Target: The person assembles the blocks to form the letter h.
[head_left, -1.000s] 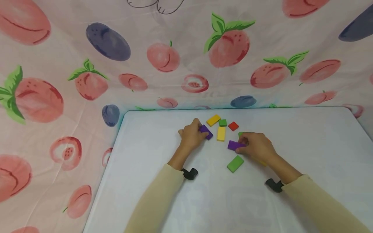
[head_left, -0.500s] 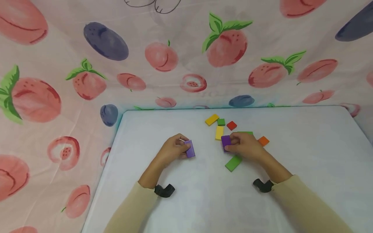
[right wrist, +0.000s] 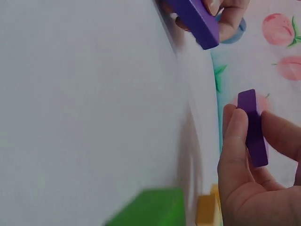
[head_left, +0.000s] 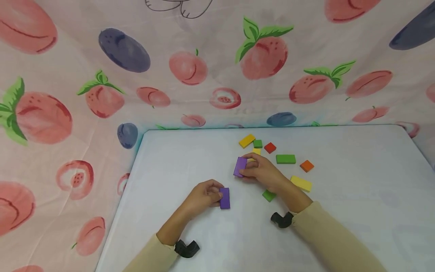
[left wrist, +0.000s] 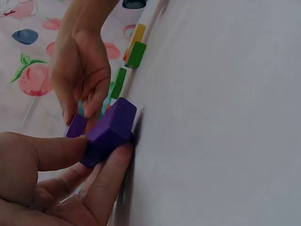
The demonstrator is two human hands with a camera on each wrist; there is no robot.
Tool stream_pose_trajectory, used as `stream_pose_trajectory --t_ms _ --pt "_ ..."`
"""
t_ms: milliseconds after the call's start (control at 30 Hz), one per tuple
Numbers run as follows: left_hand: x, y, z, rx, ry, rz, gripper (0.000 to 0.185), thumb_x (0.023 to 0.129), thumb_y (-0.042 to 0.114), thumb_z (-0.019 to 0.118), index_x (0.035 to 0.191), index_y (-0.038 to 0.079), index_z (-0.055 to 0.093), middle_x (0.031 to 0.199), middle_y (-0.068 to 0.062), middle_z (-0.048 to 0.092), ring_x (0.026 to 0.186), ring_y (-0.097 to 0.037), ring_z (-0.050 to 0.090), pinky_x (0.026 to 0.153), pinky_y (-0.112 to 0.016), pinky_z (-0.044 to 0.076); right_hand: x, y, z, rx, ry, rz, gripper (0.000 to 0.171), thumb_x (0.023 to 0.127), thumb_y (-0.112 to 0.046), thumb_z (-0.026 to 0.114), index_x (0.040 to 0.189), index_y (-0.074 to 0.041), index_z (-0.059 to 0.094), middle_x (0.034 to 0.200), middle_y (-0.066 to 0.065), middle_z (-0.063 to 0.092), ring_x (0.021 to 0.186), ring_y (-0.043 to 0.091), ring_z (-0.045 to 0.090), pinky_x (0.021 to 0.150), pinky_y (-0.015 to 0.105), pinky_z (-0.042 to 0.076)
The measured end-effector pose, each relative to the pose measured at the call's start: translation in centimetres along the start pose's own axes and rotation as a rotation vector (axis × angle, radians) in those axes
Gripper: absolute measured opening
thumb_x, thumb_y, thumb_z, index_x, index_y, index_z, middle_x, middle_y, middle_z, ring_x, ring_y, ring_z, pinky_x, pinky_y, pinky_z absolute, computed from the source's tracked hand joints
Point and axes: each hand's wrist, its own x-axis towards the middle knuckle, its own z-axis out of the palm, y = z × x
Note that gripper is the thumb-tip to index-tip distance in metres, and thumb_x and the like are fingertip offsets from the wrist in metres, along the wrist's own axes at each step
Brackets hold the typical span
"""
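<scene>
Left hand (head_left: 204,194) fingers pinching one purple block (head_left: 224,198) on the worktop (head_left: 340,211); right hand (head_left: 263,172) fingers gripping the second purple block (head_left: 240,166) just beyond it. Best lowered flat, edges aligned, beside the first.

The two purple blocks (head_left: 224,198) (head_left: 240,166) look like painted wood or dense foam, matt and smooth with crisp edges; which of the two cannot be told. The other blocks, at twelve to three o'clock from them, such as the green block (head_left: 286,159), share that flat, unglossy finish. The counter (head_left: 357,196) is pale, smooth and faintly satin. Behind it hangs printed cloth (head_left: 85,94), soft, matt and lightly creased.
</scene>
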Motion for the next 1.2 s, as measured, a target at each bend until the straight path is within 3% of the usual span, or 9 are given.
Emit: stream_pose_trajectory --t_ms 133,300,500,733,1033,1200 --pt "-0.3 -0.3 0.6 0.076 0.009 0.027 0.026 0.095 0.009 0.069 0.120 0.002 0.068 0.098 -0.006 0.068 0.087 -0.012 0.070 0.076 -0.030 0.063 0.5 0.0 0.9 0.064 -0.008 0.061 0.050 0.097 -0.008 0.068 0.143 -0.009 0.050 0.112 0.015 0.061 0.096 0.022 0.069 0.089 0.036 0.061" --pt "-0.5 -0.3 1.0 0.225 0.070 0.082 0.025 0.092 0.014 0.072 0.115 0.004 0.070 0.091 -0.003 0.074 0.076 -0.010 0.071 0.069 -0.026 0.059 0.8 0.0 2.0 -0.026 0.016 0.091 0.047 0.093 -0.012 0.074 0.137 -0.013 0.057 0.105 0.010 0.071 0.088 0.020 0.070 0.079 0.030 0.062" --pt "-0.7 -0.1 1.3 0.317 0.120 0.109 0.019 0.090 0.016 0.075 0.104 0.004 0.071 0.086 -0.003 0.075 0.069 -0.007 0.069 0.064 -0.024 0.055 1.2 0.4 3.1 -0.120 0.024 0.054 0.039 0.089 -0.011 0.078 0.125 -0.009 0.061 0.094 0.009 0.076 0.080 0.019 0.072 0.073 0.029 0.062" --pt "-0.7 0.2 1.1 0.305 0.105 0.078 0.020 0.089 0.014 0.076 0.104 0.001 0.071 0.084 -0.004 0.076 0.065 -0.010 0.071 0.062 -0.025 0.058 1.7 0.8 3.2 -0.169 0.055 0.052 0.039 0.086 -0.008 0.080 0.122 -0.009 0.064 0.094 0.011 0.067 0.079 0.019 0.072 0.071 0.029 0.062" --pt "-0.2 0.0 0.8 0.247 0.067 0.065 0.019 0.089 0.008 0.076 0.105 -0.002 0.069 0.078 -0.005 0.073 0.064 -0.012 0.071 0.061 -0.026 0.060 2.2 0.6 3.4 -0.255 0.077 0.076 0.039 0.085 -0.015 0.083 0.119 -0.011 0.064 0.092 0.009 0.073 0.072 0.019 0.071 0.064 0.027 0.059" --pt "0.2 0.0 0.5 0.244 0.037 0.057 0.018 0.092 0.009 0.074 0.107 0.001 0.068 0.074 -0.004 0.072 0.061 -0.012 0.070 0.059 -0.027 0.060 2.4 0.6 3.4 -0.310 0.094 0.078 0.037 0.084 -0.017 0.084 0.116 -0.012 0.067 0.083 0.007 0.073 0.067 0.017 0.070 0.060 0.024 0.057"
